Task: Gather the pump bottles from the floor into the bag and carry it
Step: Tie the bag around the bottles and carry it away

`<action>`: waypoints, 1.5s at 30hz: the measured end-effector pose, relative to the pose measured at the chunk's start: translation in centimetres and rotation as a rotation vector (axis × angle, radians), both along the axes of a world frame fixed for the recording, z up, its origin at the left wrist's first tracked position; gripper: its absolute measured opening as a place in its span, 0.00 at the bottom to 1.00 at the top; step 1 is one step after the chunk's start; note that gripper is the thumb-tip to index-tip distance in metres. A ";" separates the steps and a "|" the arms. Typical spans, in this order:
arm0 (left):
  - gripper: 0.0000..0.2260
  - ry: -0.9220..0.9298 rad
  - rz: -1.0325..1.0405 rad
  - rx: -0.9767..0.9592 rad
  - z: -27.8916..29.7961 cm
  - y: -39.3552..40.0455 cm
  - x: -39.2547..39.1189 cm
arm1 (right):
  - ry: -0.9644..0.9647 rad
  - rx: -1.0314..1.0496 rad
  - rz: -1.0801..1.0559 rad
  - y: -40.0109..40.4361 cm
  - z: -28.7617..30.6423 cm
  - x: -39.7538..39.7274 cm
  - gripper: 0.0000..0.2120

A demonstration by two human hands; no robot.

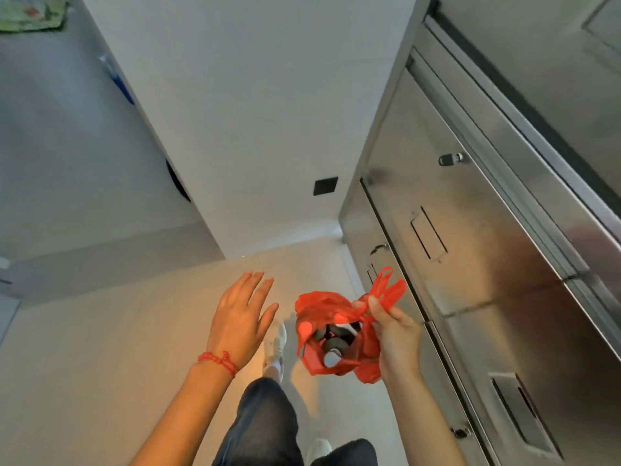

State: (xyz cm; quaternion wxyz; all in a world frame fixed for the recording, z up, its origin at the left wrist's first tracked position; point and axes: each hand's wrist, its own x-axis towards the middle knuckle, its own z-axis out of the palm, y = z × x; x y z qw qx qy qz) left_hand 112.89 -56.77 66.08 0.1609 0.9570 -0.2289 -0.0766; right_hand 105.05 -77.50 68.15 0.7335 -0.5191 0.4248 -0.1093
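Carrying time, bottles (333, 344) inside red bag (319, 309).
Right hand (393, 327) pinching handles (386, 287), left hand (242, 314) open, empty. Best: grip both handles tight, bag upright, away from metal cabinet (470, 230).

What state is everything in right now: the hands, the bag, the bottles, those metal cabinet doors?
Left hand: open, fingers straight, holding nothing.
Right hand: pinching the bag's handles.
Red bag: hanging off the floor, mouth open.
Bottles: inside the bag.
Metal cabinet doors: closed.
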 end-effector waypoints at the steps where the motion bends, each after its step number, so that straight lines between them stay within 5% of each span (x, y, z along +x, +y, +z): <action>1: 0.29 0.003 -0.004 0.005 -0.5 -0.3 2.3 | 0.003 0.006 -0.006 -0.4 -0.6 2.0 0.05; 16: 0.27 -0.001 -0.090 0.024 -9.8 -4.7 24.6 | 0.067 0.035 -0.056 -5.1 -12.1 24.1 0.08; 33: 0.29 0.113 0.113 0.091 -34.0 -7.1 29.3 | 0.183 0.182 0.080 -7.6 -41.8 34.5 0.05; 45: 0.20 0.031 0.023 0.051 -45.3 -8.9 32.0 | 0.300 0.189 0.077 -8.8 -55.0 38.3 0.03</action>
